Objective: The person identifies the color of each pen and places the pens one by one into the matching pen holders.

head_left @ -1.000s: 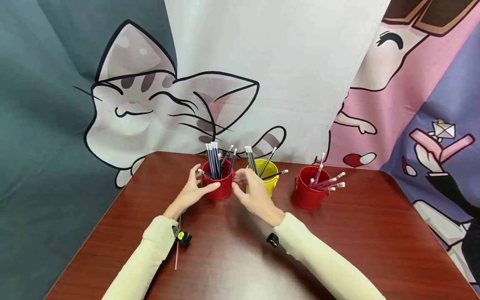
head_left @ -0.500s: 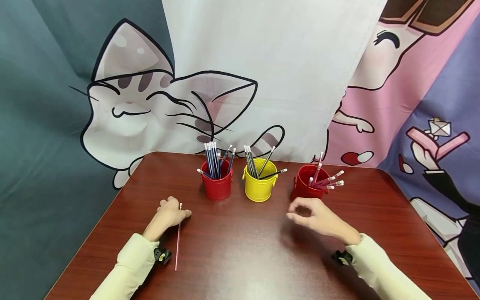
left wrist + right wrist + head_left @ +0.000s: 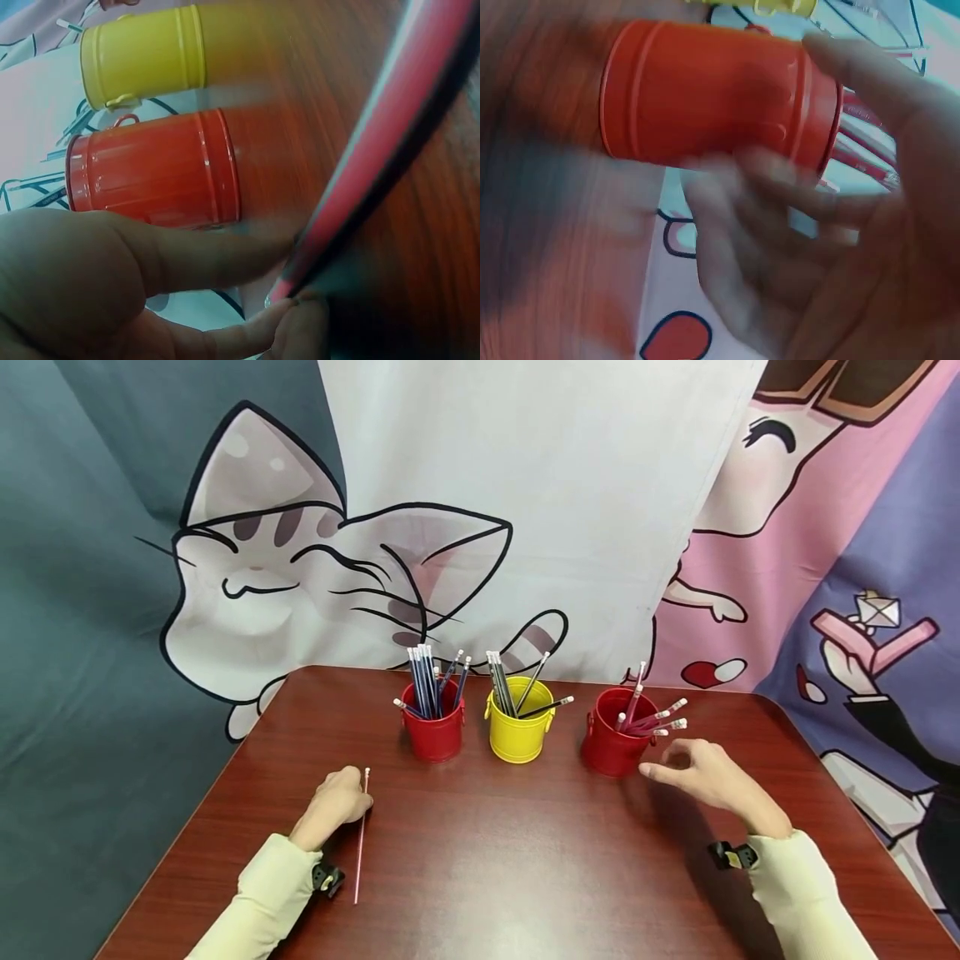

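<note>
My left hand (image 3: 333,803) pinches a pink pencil (image 3: 360,853) near its eraser end, between thumb and fingertips. The pencil lies lengthwise at the table's left side, and in the left wrist view its pink shaft (image 3: 360,165) runs off to the upper right. My right hand (image 3: 711,777) is beside the right red bucket (image 3: 611,753), fingers loosely bent and holding nothing. Blurred fingers pass near that bucket (image 3: 720,97) in the right wrist view; whether they touch it I cannot tell. Several pink pencils (image 3: 637,720) lean inside it, erasers up.
A left red bucket (image 3: 437,739) with several dark blue pencils (image 3: 424,685) stands beside a yellow bucket (image 3: 517,739) holding grey and black pencils (image 3: 501,683). The wooden table (image 3: 480,860) meets a printed cloth backdrop (image 3: 600,485) at its far edge.
My left hand has left the left red bucket, come down to the pink pencil and pinched it. The right hand has moved right, from between the left buckets to the right red bucket.
</note>
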`<state>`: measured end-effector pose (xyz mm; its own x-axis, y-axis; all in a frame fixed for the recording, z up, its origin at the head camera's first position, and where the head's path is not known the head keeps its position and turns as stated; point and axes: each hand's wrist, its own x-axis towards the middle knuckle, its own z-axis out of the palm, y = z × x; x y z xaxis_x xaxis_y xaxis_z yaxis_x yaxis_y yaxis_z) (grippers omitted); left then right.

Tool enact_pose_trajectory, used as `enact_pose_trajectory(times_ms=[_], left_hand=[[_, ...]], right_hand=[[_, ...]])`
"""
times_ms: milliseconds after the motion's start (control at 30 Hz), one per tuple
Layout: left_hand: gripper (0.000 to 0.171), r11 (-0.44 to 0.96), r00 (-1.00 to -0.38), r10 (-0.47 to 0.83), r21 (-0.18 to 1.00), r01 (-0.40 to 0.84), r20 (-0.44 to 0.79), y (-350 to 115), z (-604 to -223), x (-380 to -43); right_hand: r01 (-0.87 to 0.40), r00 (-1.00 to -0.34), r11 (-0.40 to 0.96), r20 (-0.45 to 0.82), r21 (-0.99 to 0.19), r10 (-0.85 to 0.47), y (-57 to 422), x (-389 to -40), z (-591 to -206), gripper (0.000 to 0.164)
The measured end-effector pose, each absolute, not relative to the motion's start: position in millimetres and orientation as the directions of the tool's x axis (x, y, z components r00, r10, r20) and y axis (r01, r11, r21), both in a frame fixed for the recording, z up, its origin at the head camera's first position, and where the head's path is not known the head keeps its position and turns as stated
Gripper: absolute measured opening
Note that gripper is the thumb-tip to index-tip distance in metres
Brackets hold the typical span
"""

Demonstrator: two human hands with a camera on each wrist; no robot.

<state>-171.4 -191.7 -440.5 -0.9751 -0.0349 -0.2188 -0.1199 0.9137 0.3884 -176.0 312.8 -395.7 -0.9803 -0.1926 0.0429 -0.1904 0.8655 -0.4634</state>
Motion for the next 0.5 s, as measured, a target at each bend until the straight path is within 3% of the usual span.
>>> enact_pose_trajectory(times_ms=[67,167,367,500], left_hand=[[0.009,0.919,-0.979,-0.03,0.379,-0.106,-0.201,-190.9,-441.2,-171.5],[0.009,0.923,-0.987,-0.017,0.377,-0.078,-0.162,-188.6,-443.1,-171.6],[0.019,0.904,-0.996,-0.003,0.425,-0.038,-0.084,-182.8,-444.4,-168.5],[0.017,0.863,-0.998,0.003,0.504,-0.033,-0.07,-174.9,-436.3,-164.1]], right_hand=[[-0.138,-0.99,0.857,0.035,-0.496,-0.139,314.5,-179.9,-396.0,0.065],[-0.166,-0.986,0.775,0.121,-0.61,-0.115,311.6,-189.1,-402.9,0.08],[-0.253,-0.967,0.54,0.231,-0.803,-0.11,287.9,-201.2,-408.7,0.081],[-0.271,-0.961,0.462,0.263,-0.844,-0.083,275.4,-200.2,-410.0,0.077]])
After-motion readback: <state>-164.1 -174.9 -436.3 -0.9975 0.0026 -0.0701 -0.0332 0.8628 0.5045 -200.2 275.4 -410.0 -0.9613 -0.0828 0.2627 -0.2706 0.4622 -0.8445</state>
